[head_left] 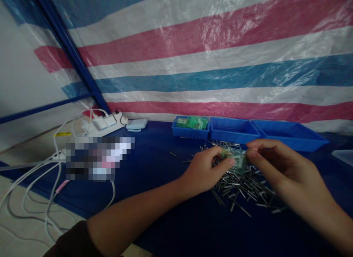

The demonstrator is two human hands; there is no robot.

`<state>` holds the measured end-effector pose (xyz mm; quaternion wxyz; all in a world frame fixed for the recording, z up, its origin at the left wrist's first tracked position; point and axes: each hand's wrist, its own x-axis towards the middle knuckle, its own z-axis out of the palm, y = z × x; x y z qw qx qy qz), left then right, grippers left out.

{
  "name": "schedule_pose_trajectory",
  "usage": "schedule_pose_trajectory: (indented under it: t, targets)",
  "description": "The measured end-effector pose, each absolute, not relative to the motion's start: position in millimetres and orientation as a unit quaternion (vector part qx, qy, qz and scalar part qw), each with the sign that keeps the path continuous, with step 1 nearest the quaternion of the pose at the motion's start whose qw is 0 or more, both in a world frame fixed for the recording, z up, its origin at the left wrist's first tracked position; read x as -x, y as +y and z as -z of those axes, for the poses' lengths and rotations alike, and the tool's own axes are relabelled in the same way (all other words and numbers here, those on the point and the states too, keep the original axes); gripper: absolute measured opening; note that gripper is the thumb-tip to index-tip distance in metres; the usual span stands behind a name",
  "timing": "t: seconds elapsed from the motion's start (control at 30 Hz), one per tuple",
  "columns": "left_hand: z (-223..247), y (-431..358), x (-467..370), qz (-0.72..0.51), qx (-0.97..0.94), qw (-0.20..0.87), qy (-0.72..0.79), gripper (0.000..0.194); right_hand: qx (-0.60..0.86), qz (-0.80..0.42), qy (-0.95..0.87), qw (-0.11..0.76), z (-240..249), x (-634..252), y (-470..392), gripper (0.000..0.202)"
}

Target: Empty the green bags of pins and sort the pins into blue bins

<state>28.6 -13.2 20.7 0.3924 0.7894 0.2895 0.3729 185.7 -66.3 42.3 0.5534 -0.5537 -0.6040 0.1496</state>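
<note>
My left hand point(204, 170) grips a small clear, green-tinted plastic bag point(239, 164) between thumb and fingers. At the bag's right edge, the thumb and forefinger of my right hand point(289, 172) pinch the plastic. Something pale lies inside the bag, too blurred to name. Below and around both hands spreads a loose pile of thin metal pins, which look like blind rivets point(248, 185). Behind the pile, a small blue bin point(190, 133) holds several similar green-tinted bags point(194, 122).
Two more blue bins, a middle one point(234, 133) and a right one point(292, 139), stand along the back. A translucent container point(343, 155) shows at the right edge. To the left are a white power strip point(103, 125), a pale blue case point(137, 125) and tangled white cables point(56, 190).
</note>
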Motion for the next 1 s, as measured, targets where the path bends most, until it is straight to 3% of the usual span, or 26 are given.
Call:
schedule_pose_trajectory:
  t: [0.1, 0.27, 0.4, 0.57, 0.73, 0.87, 1.0]
  targets:
    - [-22, -14, -28, -0.376, -0.790, 0.389, 0.288, 0.020, 0.545, -0.244, -0.602, 0.529, -42, -185, -65, 0.029]
    - [-26, -14, -27, -0.375, -0.796, 0.373, 0.294, 0.018, 0.527, -0.308, -0.629, 0.481, -38, -184, -67, 0.022]
    - [-30, -16, -25, -0.359, -0.804, 0.387, 0.274, 0.023, 0.532, -0.227, -0.645, 0.499, -34, -188, -67, 0.019]
    - [-35, -16, -24, -0.396, -0.760, 0.430, 0.283, 0.049, 0.533, -0.004, -0.688, 0.493, -35, -190, -74, 0.008]
    - [-30, -9, -25, -0.319, -0.715, 0.560, 0.270, 0.070, 0.423, 0.089, -0.777, 0.458, -40, -189, -84, 0.030]
    - [-28, -10, -26, -0.317, -0.663, 0.647, 0.204, 0.046, 0.404, 0.165, -0.802, 0.409, -43, -191, -82, 0.036]
    - [-28, -11, -27, -0.347, -0.666, 0.629, 0.203, 0.034, 0.427, 0.140, -0.792, 0.414, -42, -190, -78, 0.032]
